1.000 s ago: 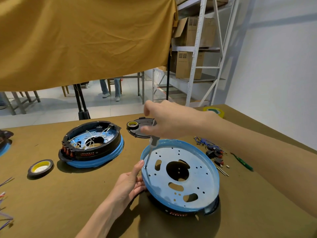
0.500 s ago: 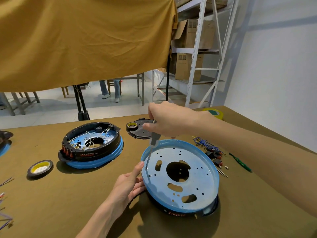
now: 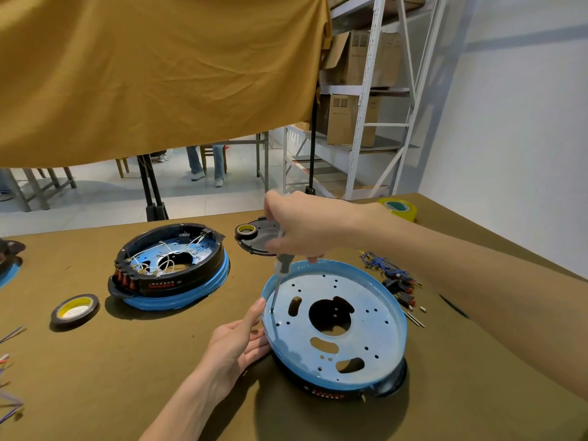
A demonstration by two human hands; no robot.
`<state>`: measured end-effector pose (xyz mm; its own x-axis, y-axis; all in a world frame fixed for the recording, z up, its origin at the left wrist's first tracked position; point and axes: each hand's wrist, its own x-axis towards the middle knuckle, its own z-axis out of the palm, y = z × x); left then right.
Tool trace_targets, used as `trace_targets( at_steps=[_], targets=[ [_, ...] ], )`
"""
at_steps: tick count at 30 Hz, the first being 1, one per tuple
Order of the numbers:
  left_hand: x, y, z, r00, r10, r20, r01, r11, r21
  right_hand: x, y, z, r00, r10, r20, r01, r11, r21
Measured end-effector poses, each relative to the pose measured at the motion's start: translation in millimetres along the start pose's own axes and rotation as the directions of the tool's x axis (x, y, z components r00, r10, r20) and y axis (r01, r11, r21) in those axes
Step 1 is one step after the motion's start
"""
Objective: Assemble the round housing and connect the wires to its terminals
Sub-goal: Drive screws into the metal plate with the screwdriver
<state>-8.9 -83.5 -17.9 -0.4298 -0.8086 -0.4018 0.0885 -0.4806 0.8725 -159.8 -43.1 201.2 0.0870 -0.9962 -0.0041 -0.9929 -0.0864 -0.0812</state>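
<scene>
A round housing [image 3: 375,326] lies near me, its blue perforated metal plate facing up on a black base. My right hand [image 3: 302,227] grips a screwdriver [image 3: 281,272] upright, with the tip set in a hole at the plate's left edge. My left hand [image 3: 238,342] rests flat against the housing's left rim, fingers extended. A second housing [image 3: 168,268], black ring on a blue plate with white wires and red terminals inside, sits at the back left.
A tape roll [image 3: 75,310] lies at the left. A black cover [image 3: 259,238] with a small tape roll [image 3: 246,230] lies behind my right hand. Blue wires and small connectors [image 3: 394,278] lie right of the housing. A yellow-green tape roll [image 3: 397,208] sits far right. Loose wires [image 3: 8,361] lie at the left edge.
My right hand has shifted slightly on the screwdriver handle while the tip stays at the plate's left edge. My left hand keeps its place on the rim.
</scene>
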Motion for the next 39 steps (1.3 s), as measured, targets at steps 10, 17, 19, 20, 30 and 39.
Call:
trace_targets(
  at_steps=[10,17,19,20,30,39],
  targets=[
    [-2.1,2.0,0.8,0.999,0.012,-0.046,-0.013,1.000,-0.019,9.0,-0.8,5.4,0.993,-0.030,-0.112,0.018,0.994,-0.111],
    [-1.5,1.9,1.6,0.998,-0.006,-0.056,0.004,0.999,-0.033,9.8,-0.6,2.5,0.997,-0.023,-0.070,0.016,0.995,-0.103],
    [-0.2,2.1,0.5,0.999,-0.011,-0.043,0.010,0.999,-0.031,10.1,-1.5,6.2,0.995,-0.044,-0.092,0.030,0.989,-0.144],
    [0.4,1.8,0.1,0.999,-0.014,-0.039,0.012,0.999,-0.032,9.6,-1.4,4.0,0.998,-0.048,-0.036,0.044,0.995,-0.091],
    [1.5,2.4,-3.0,0.999,-0.038,-0.022,0.037,0.997,-0.063,2.9,-5.4,-2.9,0.996,-0.076,0.054,0.075,0.997,0.016],
    [-0.5,3.3,-2.2,0.998,-0.054,-0.022,0.052,0.996,-0.073,2.2,-0.2,-6.6,0.994,-0.072,0.080,0.070,0.997,0.021]
  ],
)
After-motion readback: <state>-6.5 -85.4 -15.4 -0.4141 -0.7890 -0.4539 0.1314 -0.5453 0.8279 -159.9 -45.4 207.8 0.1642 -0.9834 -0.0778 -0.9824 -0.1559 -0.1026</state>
